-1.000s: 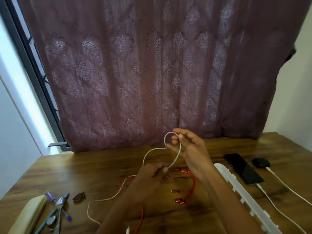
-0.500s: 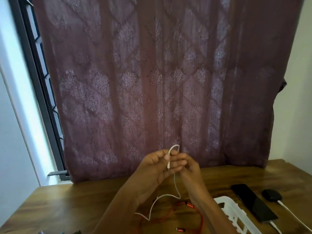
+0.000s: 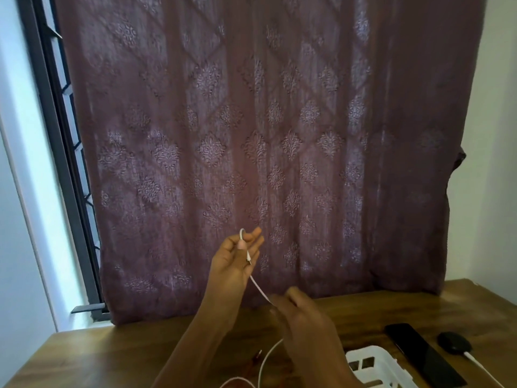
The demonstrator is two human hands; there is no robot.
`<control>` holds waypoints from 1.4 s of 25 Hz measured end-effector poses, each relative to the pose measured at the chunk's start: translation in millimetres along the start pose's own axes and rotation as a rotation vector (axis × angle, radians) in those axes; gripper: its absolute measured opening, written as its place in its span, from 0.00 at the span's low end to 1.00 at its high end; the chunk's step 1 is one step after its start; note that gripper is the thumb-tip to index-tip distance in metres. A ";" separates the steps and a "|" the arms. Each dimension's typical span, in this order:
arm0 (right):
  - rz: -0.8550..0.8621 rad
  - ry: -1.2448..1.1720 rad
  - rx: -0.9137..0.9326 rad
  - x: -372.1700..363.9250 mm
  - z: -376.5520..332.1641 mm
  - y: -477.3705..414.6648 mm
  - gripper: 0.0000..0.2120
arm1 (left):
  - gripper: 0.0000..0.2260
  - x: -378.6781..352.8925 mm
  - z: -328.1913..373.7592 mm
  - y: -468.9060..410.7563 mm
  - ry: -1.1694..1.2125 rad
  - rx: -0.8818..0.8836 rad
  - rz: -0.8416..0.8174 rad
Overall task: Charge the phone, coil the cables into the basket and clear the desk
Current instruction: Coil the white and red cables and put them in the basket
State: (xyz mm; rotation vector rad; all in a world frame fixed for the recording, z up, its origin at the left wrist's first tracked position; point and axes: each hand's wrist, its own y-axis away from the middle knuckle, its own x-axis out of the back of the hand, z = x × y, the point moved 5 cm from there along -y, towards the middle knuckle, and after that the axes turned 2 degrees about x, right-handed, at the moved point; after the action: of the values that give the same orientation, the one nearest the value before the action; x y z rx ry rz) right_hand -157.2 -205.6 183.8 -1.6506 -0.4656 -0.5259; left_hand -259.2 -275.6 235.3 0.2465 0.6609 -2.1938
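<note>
Count: two bare hands, three cables, one basket, one phone, one charger puck.

The left hand (image 3: 237, 259) was raised in front of the curtain. Its thumb pressed the thin white cable (image 3: 258, 288) against nearly straight fingers, a narrow pinch. A small loop of cable stood above the thumb and the short white plug (image 3: 248, 257) hung just below it. From the pinch the cable ran straight and taut, down into the fingertips of the right hand (image 3: 302, 323). That hand was blurred, its back turned up. I could not tell whether it gripped the cable or only touched it. Below it the same cable curved round and smooth toward the brown wood-grain desk (image 3: 112, 359).

The thin red cable (image 3: 256, 357) lay on the desk under the forearms, which hid most of it.

The white plastic basket (image 3: 372, 365), with slotted walls and rounded corners, sat right of the arms. The right forearm covered its near left side. The flat black glossy phone (image 3: 419, 351) lay just beside the basket's right side. Near the phone's far end was the rounded matte black puck (image 3: 453, 343), with a white lead (image 3: 481, 369) running off it.

Behind the desk hung one maroon woven curtain (image 3: 279, 135) with pale diamond motifs. One dark metal window frame (image 3: 56, 135) showed at its left.
</note>
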 end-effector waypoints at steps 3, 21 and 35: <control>0.063 0.010 0.066 24.0 -1.8 -12.7 0.06 | 0.08 -4.8 -7.1 6.4 -0.326 -0.128 -0.071; 0.123 -0.370 -0.096 58.6 68.5 -55.6 0.17 | 0.06 -51.5 -10.2 30.1 0.384 0.384 -0.369; -0.323 0.122 -0.044 15.4 17.8 2.1 0.13 | 0.10 -13.3 -0.7 10.1 -0.115 -0.044 0.060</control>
State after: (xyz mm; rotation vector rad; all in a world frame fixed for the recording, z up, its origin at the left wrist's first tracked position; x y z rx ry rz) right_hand -142.1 -188.2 189.0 -1.5820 -0.6384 -0.8761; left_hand -242.9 -271.9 236.0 0.1145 0.6291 -2.1156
